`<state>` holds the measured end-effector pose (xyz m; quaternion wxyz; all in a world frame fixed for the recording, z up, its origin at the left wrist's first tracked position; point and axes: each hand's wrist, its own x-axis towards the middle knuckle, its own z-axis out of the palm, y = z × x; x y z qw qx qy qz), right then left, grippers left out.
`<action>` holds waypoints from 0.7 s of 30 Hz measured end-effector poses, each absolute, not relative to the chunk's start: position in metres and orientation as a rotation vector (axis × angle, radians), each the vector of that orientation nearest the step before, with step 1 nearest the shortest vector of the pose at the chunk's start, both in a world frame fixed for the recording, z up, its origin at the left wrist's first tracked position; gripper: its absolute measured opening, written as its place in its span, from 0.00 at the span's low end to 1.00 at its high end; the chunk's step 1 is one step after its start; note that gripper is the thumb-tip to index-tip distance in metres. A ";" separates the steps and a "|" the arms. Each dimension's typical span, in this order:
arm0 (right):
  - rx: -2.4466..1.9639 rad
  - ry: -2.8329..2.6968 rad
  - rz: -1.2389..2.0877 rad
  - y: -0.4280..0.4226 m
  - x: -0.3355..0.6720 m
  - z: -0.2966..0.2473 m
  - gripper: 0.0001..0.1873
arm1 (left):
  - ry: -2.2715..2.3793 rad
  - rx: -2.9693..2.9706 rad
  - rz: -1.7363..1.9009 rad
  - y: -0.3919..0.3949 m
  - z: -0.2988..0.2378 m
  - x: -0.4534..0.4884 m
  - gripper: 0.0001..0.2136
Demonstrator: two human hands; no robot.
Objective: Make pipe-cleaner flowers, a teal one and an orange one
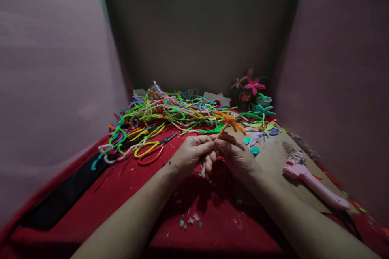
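Observation:
Both my hands meet over the red cloth, pinching the stem of an orange pipe-cleaner flower point(229, 119). The flower head points up and to the right, away from me. My left hand point(197, 150) has its thumb and forefinger closed on the lower stem. Beside it, touching, my right hand point(235, 151) grips the same stem with thumb and fingers. The stem's lowest end is hidden behind the fingers. Scissors point(150, 152) with one yellow and one orange-red handle lie to the left of my hands.
A tangled heap of coloured pipe cleaners point(170, 107) spreads across the back. At right, a pink glue gun point(316, 186) rests on a cardboard sheet point(273, 178). Finished flowers point(254, 85) stand behind it. A long black object point(67, 194) lies left; fluff scraps point(191, 221) lie in front.

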<state>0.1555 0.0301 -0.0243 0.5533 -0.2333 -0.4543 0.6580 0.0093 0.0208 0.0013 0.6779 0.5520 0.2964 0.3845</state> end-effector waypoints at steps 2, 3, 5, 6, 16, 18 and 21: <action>-0.572 -1.095 1.532 0.030 0.155 -0.024 0.07 | 0.678 1.268 0.879 0.021 0.001 0.009 0.12; -0.583 -1.101 1.525 0.029 0.155 -0.023 0.08 | 0.688 1.277 0.884 0.021 0.001 0.009 0.12; -0.601 -1.093 1.510 0.029 0.154 -0.022 0.08 | 0.711 1.291 0.879 0.022 0.001 0.009 0.12; -0.611 -1.087 1.505 0.029 0.154 -0.022 0.07 | 0.721 1.297 0.872 0.022 0.000 0.009 0.12; -0.669 -1.064 1.508 0.029 0.156 -0.025 0.07 | 0.776 1.288 0.898 0.018 0.006 0.011 0.12; -0.673 -1.046 1.534 0.028 0.156 -0.025 0.08 | 0.792 1.291 0.893 0.018 0.006 0.011 0.13; -0.627 -1.043 1.607 0.028 0.154 -0.023 0.08 | 0.781 1.286 0.885 0.020 0.004 0.010 0.13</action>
